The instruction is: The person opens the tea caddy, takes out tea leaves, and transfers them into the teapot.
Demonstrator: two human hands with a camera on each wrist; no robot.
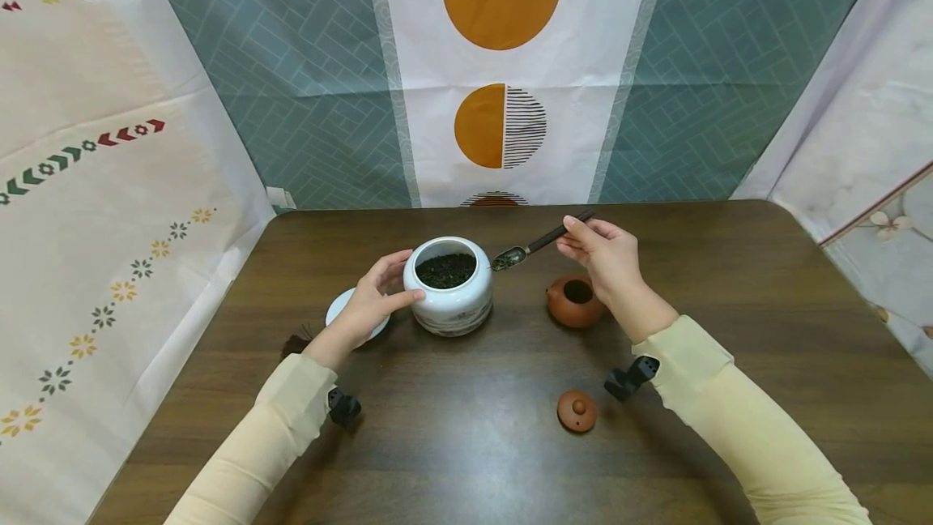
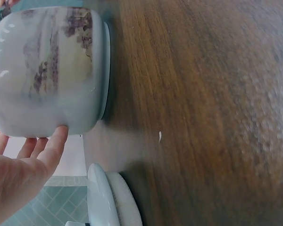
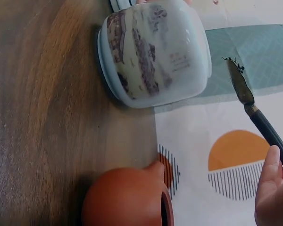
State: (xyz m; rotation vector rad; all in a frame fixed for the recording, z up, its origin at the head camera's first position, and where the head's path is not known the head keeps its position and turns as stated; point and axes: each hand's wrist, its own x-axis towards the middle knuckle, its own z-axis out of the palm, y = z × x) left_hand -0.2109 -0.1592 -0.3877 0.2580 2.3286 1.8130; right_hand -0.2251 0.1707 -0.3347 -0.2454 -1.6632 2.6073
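A round white porcelain tea jar (image 1: 452, 316) with a painted band stands uncovered, dark loose tea leaves (image 1: 445, 271) inside. My left hand (image 1: 375, 296) holds its left side, thumb at the front near the rim and fingers farther back. To the right of the jar, my right hand (image 1: 602, 253) pinches the dark handle of a tea scoop (image 1: 545, 241). The scoop's metal bowl (image 3: 240, 87) carries some tea leaves and points toward the jar, just beside its rim. A brown clay teapot (image 3: 125, 197) sits lidless below the right hand, its round opening showing.
The teapot's clay lid (image 1: 577, 411) lies on the brown wooden table (image 1: 452, 444), nearer to me. A white lid (image 2: 103, 197) rests left of the jar, partly behind my left forearm. Beside that forearm is a dark bristly thing (image 1: 295, 345). Patterned cloths hang around the table.
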